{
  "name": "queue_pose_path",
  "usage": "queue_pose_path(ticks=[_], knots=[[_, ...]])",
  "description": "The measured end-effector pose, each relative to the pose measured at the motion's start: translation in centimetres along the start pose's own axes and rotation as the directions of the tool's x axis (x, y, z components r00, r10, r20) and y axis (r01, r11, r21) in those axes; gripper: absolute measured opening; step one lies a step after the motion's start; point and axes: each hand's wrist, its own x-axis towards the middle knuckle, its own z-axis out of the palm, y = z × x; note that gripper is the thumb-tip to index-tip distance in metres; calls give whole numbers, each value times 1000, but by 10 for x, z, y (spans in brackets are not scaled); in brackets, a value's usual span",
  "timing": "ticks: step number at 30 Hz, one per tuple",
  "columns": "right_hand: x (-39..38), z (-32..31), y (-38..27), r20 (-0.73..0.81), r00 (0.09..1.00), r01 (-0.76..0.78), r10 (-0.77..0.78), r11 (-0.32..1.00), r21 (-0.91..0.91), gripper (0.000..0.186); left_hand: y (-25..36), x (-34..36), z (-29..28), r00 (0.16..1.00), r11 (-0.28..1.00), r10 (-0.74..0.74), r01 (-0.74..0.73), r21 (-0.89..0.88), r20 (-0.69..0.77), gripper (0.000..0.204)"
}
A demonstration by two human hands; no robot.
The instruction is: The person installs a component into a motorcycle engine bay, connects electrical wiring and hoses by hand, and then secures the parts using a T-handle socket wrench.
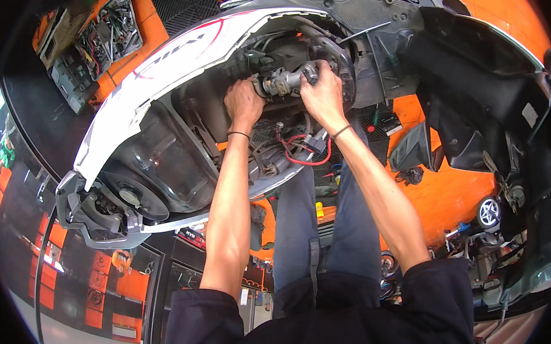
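A grey metal throttle body (287, 81) with hose ends sits over the opened middle of a scooter. My left hand (244, 103) is closed around its left end, fingers curled and partly hidden behind it. On the other end, my right hand (323, 96) grips beside a dark round fitting (310, 74), thumb and fingers bent around it. Both hands work inside the scooter's body, framed by a white side panel (183, 54). A red cable (311, 163) loops below my hands, and dark hoses and brackets lie around them.
Left of the opening is a black fuel tank (161, 157) with a round cap (129, 196). A tray of hand tools (110, 34) lies at the far left. Large black plastic fairings (472, 84) fill the right side, above a small spoked wheel (489, 212) and orange floor tiles (431, 197).
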Motion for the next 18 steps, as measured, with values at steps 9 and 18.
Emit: queue_pose_path(ticks=[9, 18], knots=[[-24, 14, 9, -140, 944, 306, -298, 951, 42, 35, 1, 1, -9, 998, 989, 6, 3, -145, 61, 22], [10, -2, 11, 59, 739, 673, -672, 740, 6, 43, -10, 6, -18, 991, 953, 31, 9, -303, 126, 27]])
